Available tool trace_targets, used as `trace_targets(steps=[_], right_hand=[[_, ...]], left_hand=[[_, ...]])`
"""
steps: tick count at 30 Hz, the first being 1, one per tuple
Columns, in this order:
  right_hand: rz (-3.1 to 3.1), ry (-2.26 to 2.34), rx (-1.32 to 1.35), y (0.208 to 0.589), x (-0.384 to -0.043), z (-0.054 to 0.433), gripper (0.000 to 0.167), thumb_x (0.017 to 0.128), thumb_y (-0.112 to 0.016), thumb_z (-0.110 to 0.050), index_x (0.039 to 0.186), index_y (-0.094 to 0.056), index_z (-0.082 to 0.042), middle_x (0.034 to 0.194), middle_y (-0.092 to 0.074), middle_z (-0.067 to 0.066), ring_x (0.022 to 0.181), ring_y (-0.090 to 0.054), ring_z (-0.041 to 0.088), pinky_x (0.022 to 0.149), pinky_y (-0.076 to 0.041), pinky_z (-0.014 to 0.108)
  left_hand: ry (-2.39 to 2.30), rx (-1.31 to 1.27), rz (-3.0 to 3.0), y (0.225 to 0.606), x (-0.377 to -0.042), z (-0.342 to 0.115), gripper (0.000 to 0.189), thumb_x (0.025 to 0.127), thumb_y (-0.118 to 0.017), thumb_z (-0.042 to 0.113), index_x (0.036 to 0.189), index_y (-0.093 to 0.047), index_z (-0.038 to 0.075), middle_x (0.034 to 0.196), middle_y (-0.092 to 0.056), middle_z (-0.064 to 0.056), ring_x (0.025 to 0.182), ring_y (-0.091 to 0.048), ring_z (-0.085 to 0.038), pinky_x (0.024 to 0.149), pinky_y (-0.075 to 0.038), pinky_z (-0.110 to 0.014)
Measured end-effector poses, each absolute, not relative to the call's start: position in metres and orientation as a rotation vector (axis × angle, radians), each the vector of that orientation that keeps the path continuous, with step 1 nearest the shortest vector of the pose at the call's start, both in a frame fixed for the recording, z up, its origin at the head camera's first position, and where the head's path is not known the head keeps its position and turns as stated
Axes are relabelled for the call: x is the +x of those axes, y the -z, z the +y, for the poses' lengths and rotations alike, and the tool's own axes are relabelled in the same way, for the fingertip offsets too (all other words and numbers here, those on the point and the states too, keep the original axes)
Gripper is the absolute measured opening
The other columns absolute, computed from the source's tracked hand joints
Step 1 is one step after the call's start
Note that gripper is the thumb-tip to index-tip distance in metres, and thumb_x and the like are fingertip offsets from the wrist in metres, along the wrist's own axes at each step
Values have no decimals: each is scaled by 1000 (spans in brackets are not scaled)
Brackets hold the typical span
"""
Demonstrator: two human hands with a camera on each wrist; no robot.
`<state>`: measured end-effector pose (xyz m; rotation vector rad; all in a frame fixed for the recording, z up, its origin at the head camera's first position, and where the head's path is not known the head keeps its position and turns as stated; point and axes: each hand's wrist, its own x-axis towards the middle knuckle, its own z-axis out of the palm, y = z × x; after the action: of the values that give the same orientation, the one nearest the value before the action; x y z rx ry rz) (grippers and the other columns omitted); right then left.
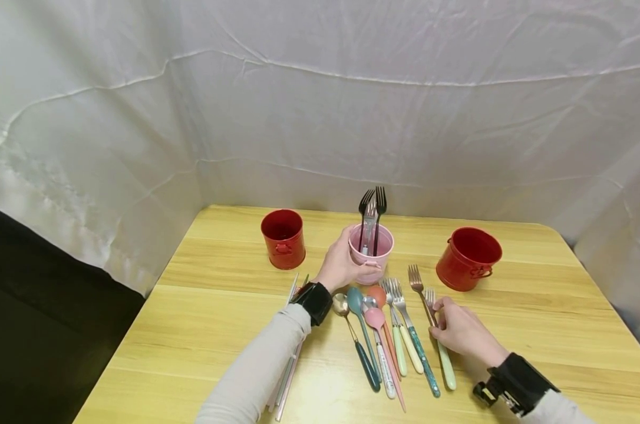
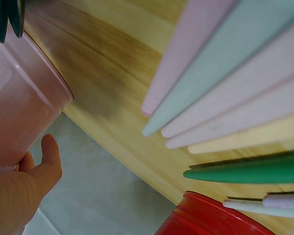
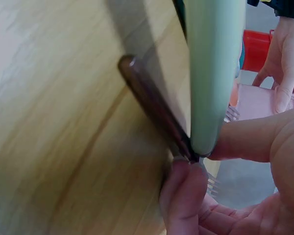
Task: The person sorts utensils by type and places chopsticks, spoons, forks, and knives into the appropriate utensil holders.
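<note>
My left hand point(image 1: 346, 262) grips a pink cup point(image 1: 372, 272) near the back middle of the table. Two black forks point(image 1: 380, 201) and a silver one stand in it, tines up. In the left wrist view, my thumb lies along the side of the cup point(image 2: 19, 107). With thumb and fingers, my right hand point(image 1: 460, 330) pinches a fork with a light green handle point(image 1: 447, 368) at its neck. A copper fork point(image 1: 415, 278) crosses close beside it, its dark handle point(image 3: 154, 103) right at my fingertips in the right wrist view.
Red buckets stand at the back left point(image 1: 283, 244) and at the right point(image 1: 465, 262). Between my hands lie several spoons point(image 1: 355, 300) and forks with coloured handles, such as a teal one point(image 1: 425, 360). Several chopsticks point(image 1: 285, 386) lie partly under my left forearm.
</note>
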<state>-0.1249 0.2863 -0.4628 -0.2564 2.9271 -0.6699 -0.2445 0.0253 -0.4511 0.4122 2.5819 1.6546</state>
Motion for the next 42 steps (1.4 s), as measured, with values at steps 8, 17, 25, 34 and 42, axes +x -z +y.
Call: trace_targets(steps=[8,17,25,34,42], right_hand=[[2845,820,-226,463,-126,290,42,85,-75,-7,118,-53,7,75,-59,1,64,-49,12,54,-37,22],[2792,969,-145,460,-127,295,54,85,-71,-4,128,-43,15,78,-62,4,68,-52,12,59,-41,21],[2772,1027,-218,455,-130,296,15,88,-70,-5,99,-64,3,75,-56,2,68,-49,9,59,-40,21],[2698,1165,-355,450,-134,296,12,96,-65,-8,85,-67,-2,72,-59,0,63,-45,0,56,-39,19],[2731,1286,-392,441,-143,292,16,101,-60,-12,92,-67,0,74,-62,2,63,-54,5,58,-48,20]], left_hand=[[-1655,412,2573,449,-243,25,104,68,-95,19,153,-35,23,148,-55,-3,137,-52,-19,118,-41,-44],[-1655,426,2575,449,-244,24,104,67,-95,20,152,-35,23,148,-55,-3,137,-52,-19,118,-41,-44],[-1656,431,2580,449,-244,25,104,68,-95,19,152,-35,22,147,-56,-3,136,-53,-18,118,-41,-42],[-1664,430,2572,451,-244,25,103,67,-95,20,152,-36,23,147,-56,-2,136,-53,-19,117,-42,-44],[-1645,425,2589,453,-246,25,104,67,-96,22,152,-35,24,147,-56,-1,136,-53,-18,117,-42,-44]])
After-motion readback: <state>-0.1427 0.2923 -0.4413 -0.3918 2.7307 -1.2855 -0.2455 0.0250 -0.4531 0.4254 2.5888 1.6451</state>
